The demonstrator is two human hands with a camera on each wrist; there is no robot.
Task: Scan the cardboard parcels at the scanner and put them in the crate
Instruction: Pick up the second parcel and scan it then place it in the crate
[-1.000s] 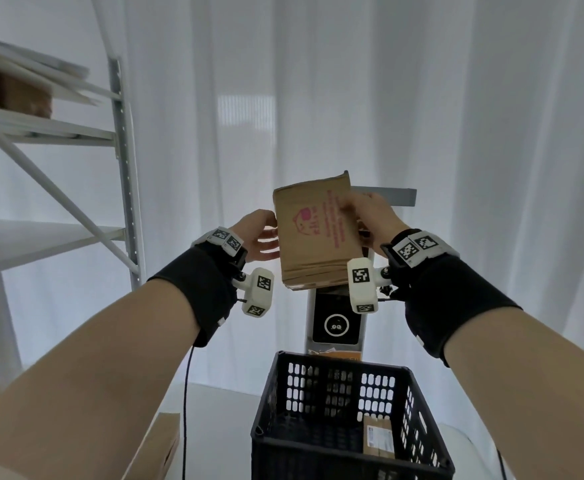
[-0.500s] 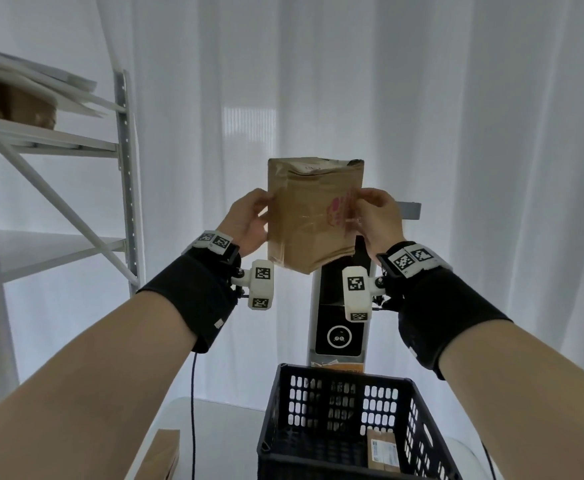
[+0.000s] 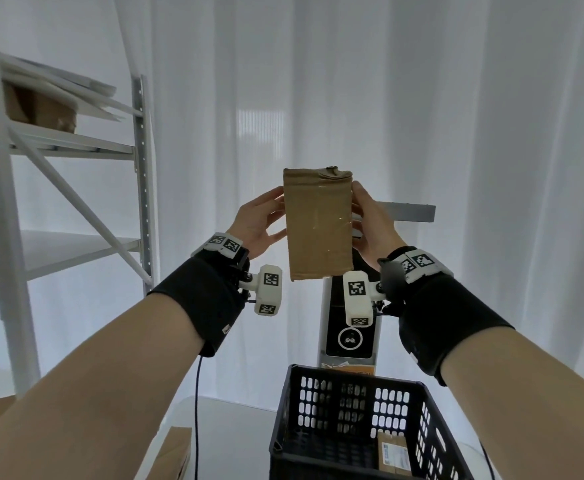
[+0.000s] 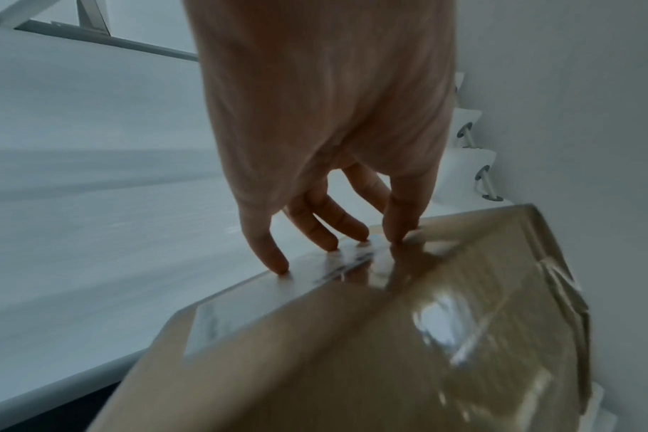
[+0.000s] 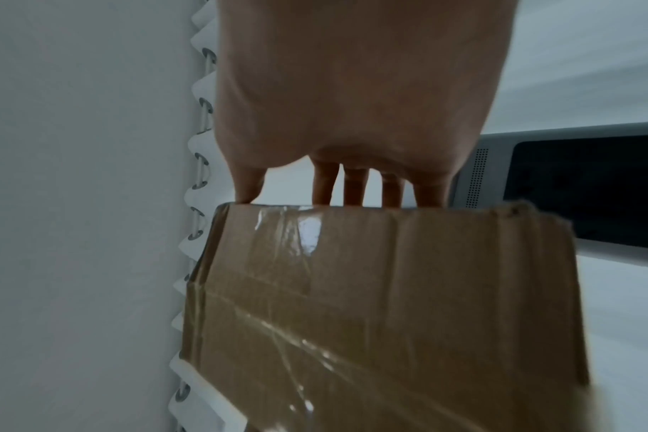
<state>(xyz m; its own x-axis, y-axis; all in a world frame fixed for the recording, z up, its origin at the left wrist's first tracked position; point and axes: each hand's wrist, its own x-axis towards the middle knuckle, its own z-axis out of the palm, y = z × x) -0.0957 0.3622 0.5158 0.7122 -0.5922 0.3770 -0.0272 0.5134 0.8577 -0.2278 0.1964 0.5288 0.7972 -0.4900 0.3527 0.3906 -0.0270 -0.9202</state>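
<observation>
A brown taped cardboard parcel (image 3: pixel 318 223) stands upright in the air, above and in front of the scanner post (image 3: pixel 351 336). My left hand (image 3: pixel 276 216) holds its left edge and my right hand (image 3: pixel 358 216) grips its right edge. In the left wrist view the fingertips (image 4: pixel 274 263) press on the parcel's (image 4: pixel 389 350) taped edge. In the right wrist view the thumb and fingers (image 5: pixel 356 190) clasp the top edge of the parcel (image 5: pixel 389 292), beside the scanner's dark screen (image 5: pixel 589 190). The black crate (image 3: pixel 352 379) stands below, with one labelled parcel (image 3: pixel 394 455) inside.
A white shelf rack (image 3: pixel 76 150) stands at the left with a cardboard box (image 3: pixel 41 109) on an upper shelf. A flat cardboard piece (image 3: pixel 176 452) lies at the lower left beside a thin cable (image 3: pixel 196 410). White curtains hang behind everything.
Both hands raised the parcel and turned it. Its pink-printed face has swung away and the plain taped face now points toward me.
</observation>
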